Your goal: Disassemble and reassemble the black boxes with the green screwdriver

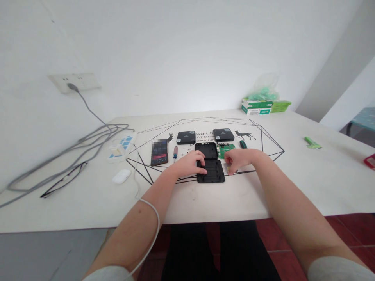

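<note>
Two black plastic case halves lie end to end in front of me: an upper shell and a lower shell with ribs inside. My left hand rests at the left side of the shells, thumb and fingers apart, fingertips touching the lower one. Right of the upper shell lies a green circuit board. My right hand points down beside the board with its fingers pinched together. A small greyish flat piece shows under those fingertips; whether they hold it is hidden.
Two closed black boxes, a left one and a right one, stand behind. Nearby lie a screwdriver, a dark-handled tool and a phone. Grey cable coils at left. Green-white boxes sit at the back right.
</note>
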Demonstrator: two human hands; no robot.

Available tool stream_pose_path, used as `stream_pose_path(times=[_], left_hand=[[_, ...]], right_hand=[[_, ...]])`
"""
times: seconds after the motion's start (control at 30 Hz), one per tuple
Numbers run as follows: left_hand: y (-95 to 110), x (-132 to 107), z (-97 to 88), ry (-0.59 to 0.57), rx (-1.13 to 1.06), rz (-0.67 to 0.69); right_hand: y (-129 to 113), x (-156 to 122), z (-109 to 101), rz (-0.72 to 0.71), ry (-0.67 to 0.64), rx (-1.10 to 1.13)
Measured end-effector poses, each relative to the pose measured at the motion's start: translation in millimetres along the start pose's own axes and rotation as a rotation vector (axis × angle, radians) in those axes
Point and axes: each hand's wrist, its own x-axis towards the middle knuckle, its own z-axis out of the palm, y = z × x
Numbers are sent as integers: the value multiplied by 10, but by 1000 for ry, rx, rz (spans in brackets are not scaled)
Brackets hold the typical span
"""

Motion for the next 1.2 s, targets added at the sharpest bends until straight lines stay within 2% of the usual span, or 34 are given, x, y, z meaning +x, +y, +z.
stream_pose_path(times=[0.47,1.2], left_hand=[[64,-32,-6,-2,47,-3],[54,-33,-1,0,36,22]], right_hand=[[-100,-120,-53,33,-28,-28],[-135,-100,-39,26,86,-40]])
